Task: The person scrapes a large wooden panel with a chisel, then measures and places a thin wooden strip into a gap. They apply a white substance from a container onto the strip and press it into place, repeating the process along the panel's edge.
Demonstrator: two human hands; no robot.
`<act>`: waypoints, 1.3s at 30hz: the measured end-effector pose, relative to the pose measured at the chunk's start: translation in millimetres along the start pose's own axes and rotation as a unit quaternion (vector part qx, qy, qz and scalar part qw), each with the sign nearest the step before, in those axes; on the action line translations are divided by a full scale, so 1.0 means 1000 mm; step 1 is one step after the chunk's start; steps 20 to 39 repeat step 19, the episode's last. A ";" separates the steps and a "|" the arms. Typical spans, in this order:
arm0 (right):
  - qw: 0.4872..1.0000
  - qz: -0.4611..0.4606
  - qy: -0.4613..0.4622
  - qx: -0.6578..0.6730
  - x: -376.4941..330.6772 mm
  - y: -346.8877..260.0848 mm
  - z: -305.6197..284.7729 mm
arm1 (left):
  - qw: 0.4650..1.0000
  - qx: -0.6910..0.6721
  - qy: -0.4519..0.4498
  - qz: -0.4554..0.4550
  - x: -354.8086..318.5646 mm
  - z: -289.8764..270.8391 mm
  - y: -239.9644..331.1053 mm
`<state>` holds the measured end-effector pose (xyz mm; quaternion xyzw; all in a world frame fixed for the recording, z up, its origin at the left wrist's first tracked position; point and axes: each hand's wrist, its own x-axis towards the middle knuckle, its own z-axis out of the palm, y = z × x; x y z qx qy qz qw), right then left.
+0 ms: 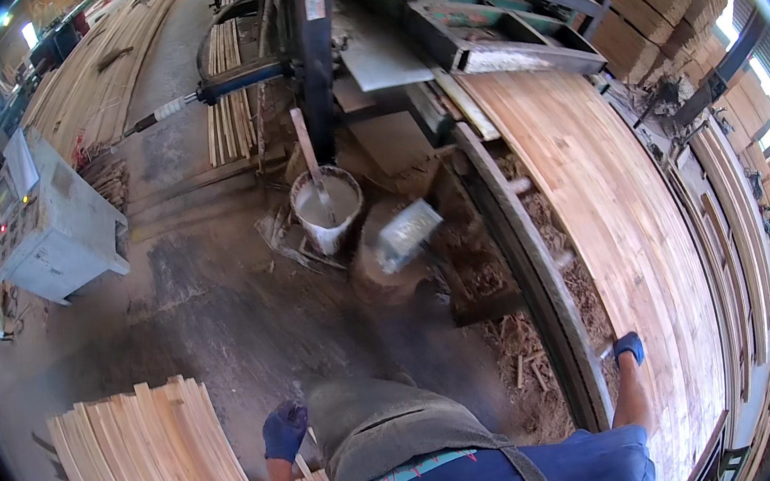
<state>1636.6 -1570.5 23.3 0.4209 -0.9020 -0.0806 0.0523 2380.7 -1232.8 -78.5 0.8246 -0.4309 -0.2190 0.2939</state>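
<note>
My left hand [284, 430], in a dark blue glove, hangs closed at my side just right of a stack of thin pale wood strips [159, 466]; I cannot make out anything in it. My right hand [627, 347], also blue-gloved, rests on the near edge of a long panel of joined wood boards [615, 214] lying on a metal press frame [543, 289]. Its fingers curl onto the board edge. A grey apron covers my front between both arms.
A white bucket [328, 211] with a stick in it stands on the dirty concrete floor ahead, beside a grey mallet-like block [408, 233]. A grey control cabinet [51, 226] is at the left. More strip piles [91, 79] lie farther back. Sawdust and scraps lie under the frame.
</note>
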 end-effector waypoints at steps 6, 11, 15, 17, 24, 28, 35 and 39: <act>0.967 -0.220 0.122 0.051 -0.143 -0.289 -0.061 | 0.999 0.008 -0.026 -0.032 0.125 -0.099 -0.088; 0.917 -0.332 0.055 0.217 -0.289 -0.486 -0.133 | 0.990 0.066 -0.104 0.070 0.284 -0.211 -0.123; 0.875 -0.421 -0.014 0.239 -0.387 -0.640 -0.132 | 0.984 0.010 -0.041 0.174 0.419 -0.309 -0.136; 0.831 -0.462 -0.068 0.301 -0.422 -0.718 -0.124 | 0.986 0.018 -0.023 0.164 0.472 -0.347 -0.182; 0.787 -0.515 -0.031 0.337 -0.440 -0.812 -0.111 | 0.981 0.022 -0.011 0.192 0.558 -0.384 -0.203; 0.787 -0.515 -0.031 0.337 -0.440 -0.812 -0.111 | 0.981 0.022 -0.011 0.192 0.558 -0.384 -0.203; 0.787 -0.515 -0.031 0.337 -0.440 -0.812 -0.111 | 0.981 0.022 -0.011 0.192 0.558 -0.384 -0.203; 0.787 -0.515 -0.031 0.337 -0.440 -0.812 -0.111 | 0.981 0.022 -0.011 0.192 0.558 -0.384 -0.203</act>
